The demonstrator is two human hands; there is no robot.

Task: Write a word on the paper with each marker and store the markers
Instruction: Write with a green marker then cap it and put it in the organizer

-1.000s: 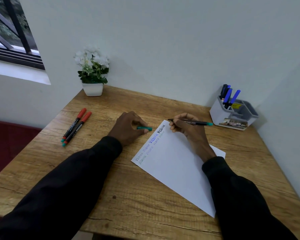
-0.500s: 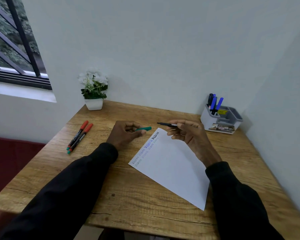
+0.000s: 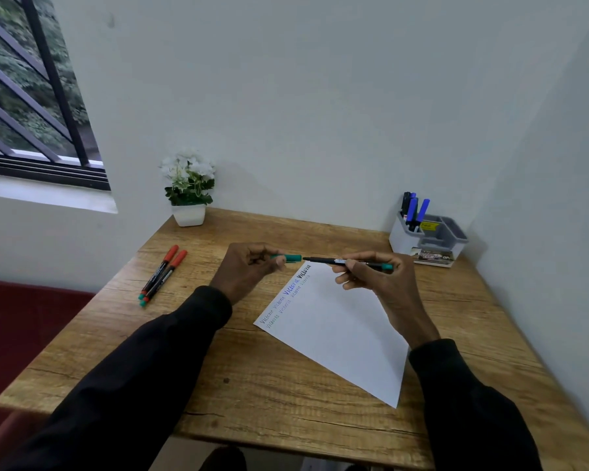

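While both hands hover over the far corner of the white sheet of paper, the slim black-barrelled marker with a green end plug lies nearly level in the right hand. It is pinched between thumb and curled fingers, with the bare tip pointing left. The left hand pinches the small green cap, its open end facing the tip. Cap and tip are just apart, not joined.

The paper lies skewed on the wooden table. Two rows of handwriting run along its left edge in grey, blue and black ink. The word appears to read "Victoria", but the small grey copies are too faint to confirm.

Two black markers with red caps lie side by side near the table's left edge. The white-and-grey plastic desk organiser sits at the far right corner. Blue-capped markers stand in its rear left compartment; they overlap, so the count is unclear. The label print on the held barrel is unreadable. The black sleeves are cut off at the bottom of the view.
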